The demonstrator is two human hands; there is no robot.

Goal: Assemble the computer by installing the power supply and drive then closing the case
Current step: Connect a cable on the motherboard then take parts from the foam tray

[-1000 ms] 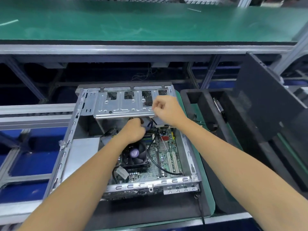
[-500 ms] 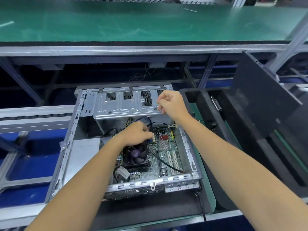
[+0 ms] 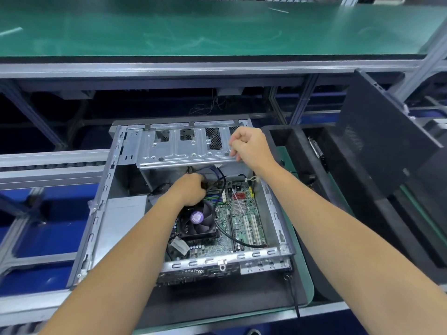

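An open grey computer case (image 3: 101, 209) lies on its side on a dark mat. Its green motherboard (image 3: 244, 213) and black CPU fan (image 3: 197, 220) are exposed. A grey power supply (image 3: 121, 221) fills the left part. The silver drive cage (image 3: 183, 151) spans the far end, tilted up. My right hand (image 3: 251, 147) grips the cage's near right edge. My left hand (image 3: 189, 191) is inside the case just under the cage, fingers curled round a black cable connector (image 3: 205, 183). Black and blue cables (image 3: 219, 176) run below the cage.
A black foam tray (image 3: 302, 151) sits right of the case, with the dark case side panel (image 3: 377, 146) leaning up in it. A green-topped shelf (image 3: 217, 27) runs overhead at the back. A black cord (image 3: 294, 298) hangs off the front edge. Conveyor rails (image 3: 48, 163) lie left.
My right hand moved up and right along the drive cage edge. My left hand shifted slightly down and toward me inside the case, still among the cables.
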